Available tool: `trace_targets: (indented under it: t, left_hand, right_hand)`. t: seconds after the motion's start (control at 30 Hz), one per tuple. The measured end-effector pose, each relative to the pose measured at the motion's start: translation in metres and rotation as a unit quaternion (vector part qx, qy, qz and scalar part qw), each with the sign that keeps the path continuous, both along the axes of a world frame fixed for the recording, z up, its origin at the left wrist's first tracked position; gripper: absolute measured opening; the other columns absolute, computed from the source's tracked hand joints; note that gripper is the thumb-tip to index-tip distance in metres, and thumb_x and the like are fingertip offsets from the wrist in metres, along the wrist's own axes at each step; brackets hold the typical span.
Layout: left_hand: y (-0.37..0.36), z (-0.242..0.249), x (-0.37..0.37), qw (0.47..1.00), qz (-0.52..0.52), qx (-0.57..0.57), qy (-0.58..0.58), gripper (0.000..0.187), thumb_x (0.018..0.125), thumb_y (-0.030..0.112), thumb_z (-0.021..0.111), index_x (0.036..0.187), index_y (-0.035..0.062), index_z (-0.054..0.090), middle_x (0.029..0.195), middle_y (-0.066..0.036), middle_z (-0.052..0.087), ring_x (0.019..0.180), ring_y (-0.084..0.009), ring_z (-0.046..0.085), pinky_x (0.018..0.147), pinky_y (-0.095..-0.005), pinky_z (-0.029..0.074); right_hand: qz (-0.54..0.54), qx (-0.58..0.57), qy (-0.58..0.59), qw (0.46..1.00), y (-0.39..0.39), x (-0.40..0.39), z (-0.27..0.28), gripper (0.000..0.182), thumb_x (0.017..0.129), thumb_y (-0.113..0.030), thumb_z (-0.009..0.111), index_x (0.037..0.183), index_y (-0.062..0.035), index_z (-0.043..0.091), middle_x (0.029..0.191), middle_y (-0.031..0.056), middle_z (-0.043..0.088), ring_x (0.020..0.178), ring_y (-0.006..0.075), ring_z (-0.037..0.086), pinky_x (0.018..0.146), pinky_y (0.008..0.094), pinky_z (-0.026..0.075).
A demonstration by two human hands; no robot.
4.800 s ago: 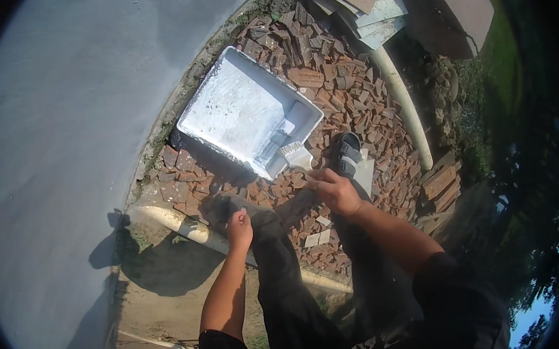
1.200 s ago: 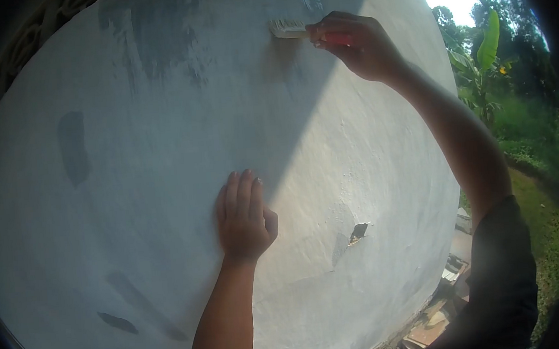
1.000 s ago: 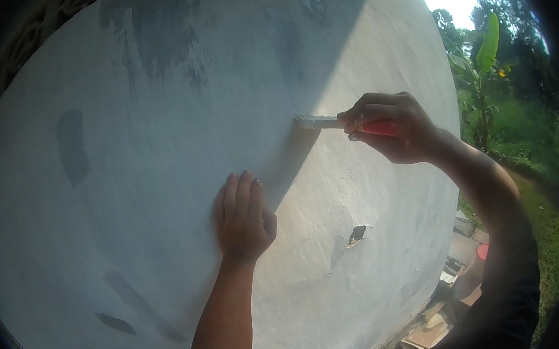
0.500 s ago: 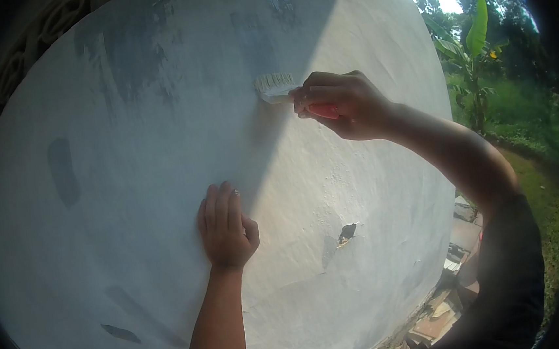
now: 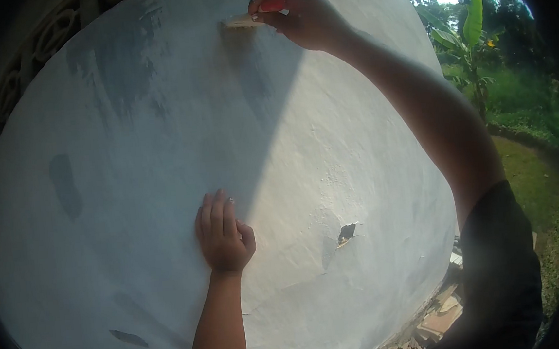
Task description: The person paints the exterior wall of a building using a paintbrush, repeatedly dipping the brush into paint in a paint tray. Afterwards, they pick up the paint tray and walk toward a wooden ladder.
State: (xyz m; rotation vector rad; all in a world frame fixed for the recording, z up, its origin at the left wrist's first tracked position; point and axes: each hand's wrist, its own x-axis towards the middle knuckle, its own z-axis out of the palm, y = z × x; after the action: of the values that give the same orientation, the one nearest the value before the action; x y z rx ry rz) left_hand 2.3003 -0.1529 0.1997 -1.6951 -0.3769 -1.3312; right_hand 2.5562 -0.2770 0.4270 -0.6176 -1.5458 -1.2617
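My right hand (image 5: 300,17) is closed on the red handle of a paintbrush (image 5: 244,22), high on the pale wall (image 5: 180,162). The brush head lies against the wall near a grey patch, its bristles mostly hidden. Lower down, my left hand (image 5: 224,234) rests flat on the wall with its fingers stretched upward and holds nothing. Darker grey patches show at the upper left, and a small hole (image 5: 346,235) with flaked edges is to the right of my left hand.
Openwork trim (image 5: 52,35) runs along the wall's upper left edge. Beyond the right edge are a banana plant (image 5: 474,18), grass and trees. Broken slabs and rubble (image 5: 440,319) lie at the wall's foot, lower right.
My right hand has moved up and slightly left along the wall with the brush. My left hand stays on the wall, nearly in the same place.
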Motion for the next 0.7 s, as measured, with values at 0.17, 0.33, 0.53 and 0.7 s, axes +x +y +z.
trace_targets:
  t: [0.17,0.33,0.53,0.7]
  left_hand:
    - [0.001,-0.001,0.0,1.0,0.005,-0.007,-0.001,0.035,0.076,0.009,0.045,0.11,0.0023,0.051,0.123,-0.013,0.051,0.117,-0.0336,0.046,0.094,-0.0452,0.038]
    - [0.002,-0.003,0.0,1.0,0.004,-0.01,0.004,0.036,0.078,0.009,0.044,0.113,0.0034,0.049,0.125,-0.013,0.05,0.117,-0.0344,0.046,0.095,-0.0445,0.037]
    - [0.002,-0.003,-0.002,1.0,-0.004,-0.011,0.004,0.035,0.078,0.01,0.044,0.112,0.0032,0.05,0.125,-0.013,0.05,0.117,-0.0348,0.045,0.094,-0.0445,0.037]
    - [0.001,-0.003,-0.001,1.0,-0.014,-0.022,-0.001,0.035,0.076,0.009,0.045,0.111,0.003,0.051,0.125,-0.014,0.05,0.118,-0.0352,0.044,0.095,-0.0457,0.037]
  right_hand:
    - [-0.012,-0.111,-0.087,0.99,-0.008,0.002,-0.094,0.009,0.079,-0.002,0.063,0.083,-0.0092,0.059,0.087,0.0027,0.064,0.086,0.0197,0.065,0.068,0.0316,0.055]
    - [0.067,-0.055,0.023,0.996,-0.028,-0.007,-0.043,0.009,0.085,-0.008,0.059,0.093,-0.0059,0.063,0.094,0.0048,0.067,0.08,0.0157,0.064,0.069,0.0272,0.053]
    - [-0.047,-0.06,-0.064,0.995,-0.001,-0.006,-0.059,0.008,0.079,-0.002,0.061,0.086,-0.0069,0.059,0.091,0.0037,0.061,0.08,0.0224,0.063,0.066,0.0323,0.053]
    - [0.007,-0.27,-0.13,0.954,-0.044,-0.014,-0.157,0.005,0.078,-0.006,0.06,0.08,-0.0109,0.059,0.073,0.0006,0.058,0.067,0.0176,0.059,0.054,0.0305,0.049]
